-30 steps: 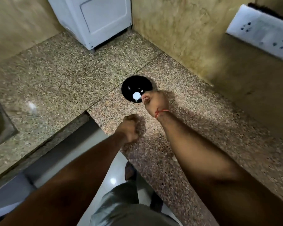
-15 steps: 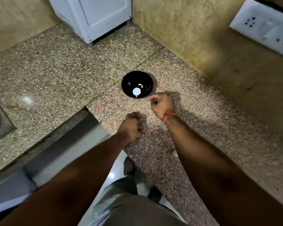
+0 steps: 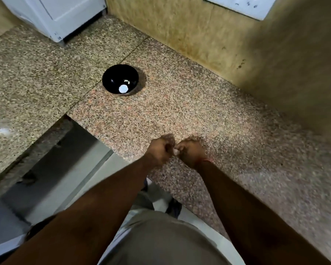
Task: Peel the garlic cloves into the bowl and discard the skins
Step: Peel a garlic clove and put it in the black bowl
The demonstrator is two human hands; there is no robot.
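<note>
Person stands at the inner corner of a speckled granite counter [image 3: 199, 111]. Both hands are drawn in close to the body, over the counter's near edge, knuckles nearly meeting.

Left hand [image 3: 160, 150]: fingers curled in. What it grips cannot be made out; likely spare cloves or the other end of the one being worked. Right hand [image 3: 191, 151]: fingers curled, pinching a small pale garlic clove [image 3: 175, 151] that shows in the gap between the 2 fists. Both hands closed, neither spread.

Judgement on the hold: 2 fists brought together at the clove suits nail work, 1 hand steadying while the other strips skin. Keeping it near the body gives control.

Black bowl [image 3: 111, 77] sits well apart from the hands, farther back on the counter near the slab seam. Inside: 1 round white piece and 1 smaller pale curved bit, probably peeled garlic [image 3: 123, 88]. Placed within reach, but clear of falling skins.

Clove orientation: only a small pale patch is visible, mostly hidden by fingers and blurred. Long axis and which end points where cannot be told.

White appliance [image 3: 65, 14] at the back corner; switch plate [image 3: 241, 6] on the wall, upper right.
</note>
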